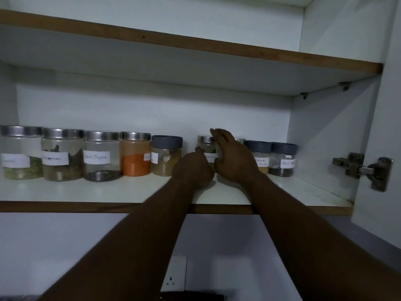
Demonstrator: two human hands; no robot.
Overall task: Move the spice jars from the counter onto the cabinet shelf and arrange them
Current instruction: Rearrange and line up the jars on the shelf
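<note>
Row of spice jars on the cabinet shelf [108, 190], standing upright along the back wall. From the left: steel-lid jar of green flakes [21, 153], label unreadable; steel-lid jar of brown pieces [62, 155], label looks like "Cinnamon"; steel-lid jar with dark grains at the bottom [101, 156], label "Black Pepper"; steel-lid jar of orange powder [135, 154], label partly turned away; grey-lid jar of tan powder [166, 155].

Gap, then a steel-lid jar [207, 148] between the two hands; contents and label mostly hidden. Left hand [193, 170] is curled, forefinger up against the jar's left side. Right hand [234, 157] is open, fingers together, cupped against the jar's right side and lid. Cannot tell how firm the hold is.

Right of that: a sliver of another steel lid [239, 140] behind the right hand; grey-lid jar of yellowish powder [260, 157], label partly hidden, second word "Powder"; grey-lid jar [283, 159], label "Black Pep…", cut off.

Shelf is white with a brown wood edge; a second shelf [195, 46] above. Open door with metal hinge [362, 170] at right. Wall socket [174, 276] below. Light is dim.
</note>
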